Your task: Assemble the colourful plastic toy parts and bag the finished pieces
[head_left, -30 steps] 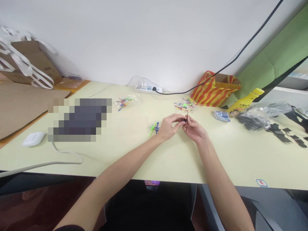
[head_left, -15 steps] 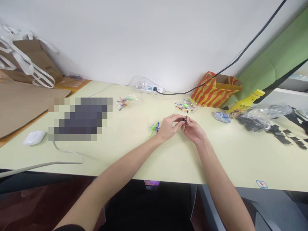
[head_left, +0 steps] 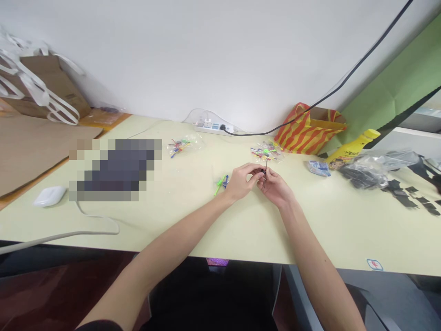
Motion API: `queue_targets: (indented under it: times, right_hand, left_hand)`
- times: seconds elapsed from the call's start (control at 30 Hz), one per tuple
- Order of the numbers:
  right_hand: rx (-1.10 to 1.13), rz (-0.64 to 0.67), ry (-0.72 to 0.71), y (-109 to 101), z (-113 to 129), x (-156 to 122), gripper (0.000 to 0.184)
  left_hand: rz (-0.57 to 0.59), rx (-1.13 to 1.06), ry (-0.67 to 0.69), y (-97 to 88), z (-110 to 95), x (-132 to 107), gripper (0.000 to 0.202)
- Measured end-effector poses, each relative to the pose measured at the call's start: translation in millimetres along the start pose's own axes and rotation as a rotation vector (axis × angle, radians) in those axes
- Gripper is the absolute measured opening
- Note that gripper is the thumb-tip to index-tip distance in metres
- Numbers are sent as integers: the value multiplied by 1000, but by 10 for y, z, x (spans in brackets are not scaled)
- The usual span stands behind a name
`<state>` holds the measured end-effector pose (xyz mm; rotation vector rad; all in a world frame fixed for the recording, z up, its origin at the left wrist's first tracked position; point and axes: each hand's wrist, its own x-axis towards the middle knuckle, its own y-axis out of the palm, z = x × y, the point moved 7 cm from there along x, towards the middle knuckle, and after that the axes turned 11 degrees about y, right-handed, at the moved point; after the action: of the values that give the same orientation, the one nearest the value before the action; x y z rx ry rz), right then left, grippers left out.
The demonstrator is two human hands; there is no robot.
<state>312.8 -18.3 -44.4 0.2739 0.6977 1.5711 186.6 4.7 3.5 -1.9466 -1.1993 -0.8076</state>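
Over the middle of the pale yellow table (head_left: 193, 216) my left hand (head_left: 241, 182) and my right hand (head_left: 277, 188) meet, fingertips pinched together. Between them stands a small dark piece with a thin dark stick (head_left: 265, 170) pointing up. Both hands grip it. Just left of my left hand lie a green and a blue plastic propeller piece (head_left: 221, 182). A clear bag of coloured plastic pieces (head_left: 266, 151) lies just beyond my hands.
A second bag of coloured pieces (head_left: 179, 146) lies further left. A power strip (head_left: 214, 127) sits by the wall, a striped bag (head_left: 308, 129) and yellow bottle (head_left: 352, 148) at right, black parts in plastic (head_left: 372, 174) far right. White case (head_left: 50, 196) and cable (head_left: 69, 234) at left.
My hands have stayed joined on the small dark piece and shifted very slightly; the stick looks a little shorter above the fingers. Nothing else on the table has moved.
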Motion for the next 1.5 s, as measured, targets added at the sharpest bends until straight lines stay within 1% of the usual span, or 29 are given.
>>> queue_targets:
  times: [0.27, 0.47, 0.7, 0.93, 1.2, 1.3, 1.4, 1.5]
  right_hand:
    - [-4, -11, 1, -14, -20, 8, 25]
    - [42, -16, 21, -22, -51, 20, 25]
    - [72, 1, 87, -56, -100, 29, 23]
    - [95, -7, 85, -65, -124, 17, 21]
    - [94, -2, 114, -49, -135, -11, 19]
    - [125, 24, 123, -20, -155, -20, 22]
    - [181, 49, 133, 6, -183, -25, 32]
    - [199, 31, 130, 12, -189, -28, 36]
  left_hand:
    - [-19, 37, 39, -3, -32, -9, 20]
    - [-32, 22, 0, -2, -10, -10, 18]
    - [-40, 7, -41, 13, 20, -32, 17]
    - [-45, 9, -74, 26, 56, -64, 19]
    - [-26, 28, -92, 10, 9, -49, 20]
    - [-25, 37, -101, 11, -13, -45, 20]
    - [-36, 35, -87, 11, -38, -41, 19]
    - [-39, 38, -51, 8, -55, -37, 18]
